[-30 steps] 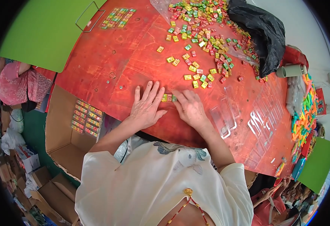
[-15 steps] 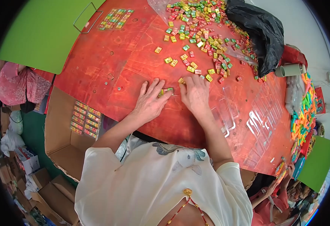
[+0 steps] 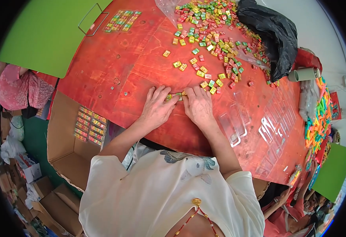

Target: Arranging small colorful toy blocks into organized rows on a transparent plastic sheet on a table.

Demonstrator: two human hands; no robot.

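Note:
On the red table, my left hand (image 3: 156,104) is closed around a short row of small yellow and green boxes (image 3: 175,97), its thumb along the near side. They seem to sit in a clear plastic tray, mostly hidden by my fingers. Close on the right, my right hand (image 3: 199,106) has its fingers bent together on a small yellow box (image 3: 184,93) at the right end of that row. Just beyond the right hand lie several loose small boxes (image 3: 211,83) in yellow, green and pink.
A large pile of small boxes (image 3: 216,33) spreads across the far side beside a black plastic bag (image 3: 270,33). Clear plastic trays (image 3: 276,126) lie at right. A filled tray (image 3: 122,20) is at far left; more are in a cardboard box (image 3: 64,138). Another person's hand (image 3: 284,196) works at lower right.
My right hand has moved left, bringing the yellow box up to the row at my left hand. Loose boxes it covered now show. The other person's hands have shifted.

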